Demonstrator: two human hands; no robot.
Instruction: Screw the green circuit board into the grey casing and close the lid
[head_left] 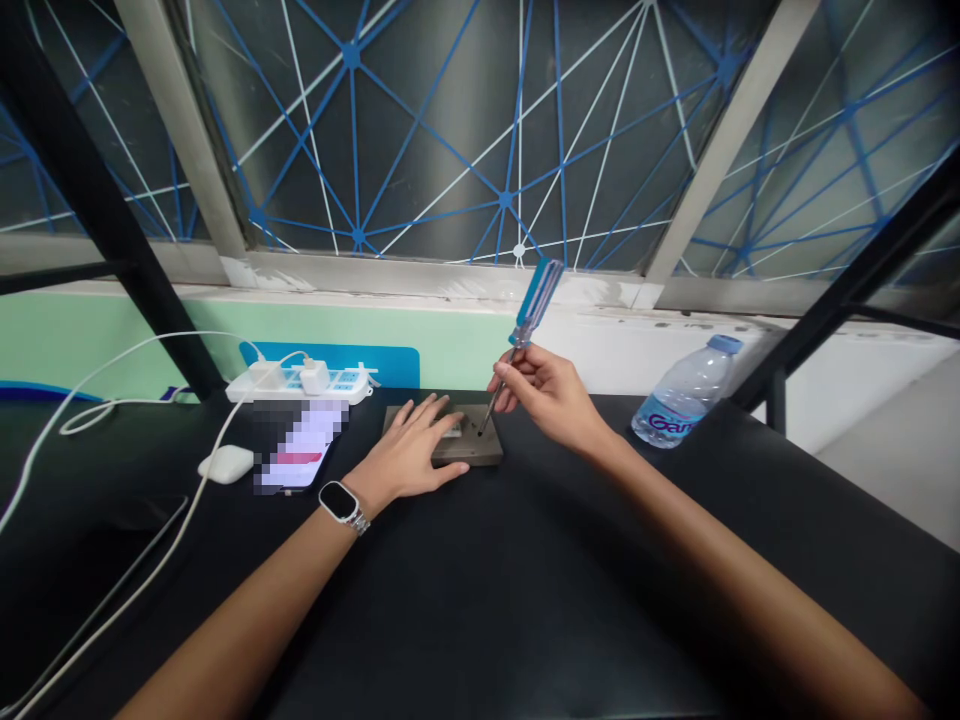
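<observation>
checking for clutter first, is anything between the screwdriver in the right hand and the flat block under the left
Nothing visible: the tip of the screwdriver in the right hand is at or just above the right part of the flat block. The left hand lies spread over the block's left part, beside the tip.

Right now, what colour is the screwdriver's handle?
The screwdriver's handle is blue with pale lengthwise stripes, as seen in the head view.
</observation>
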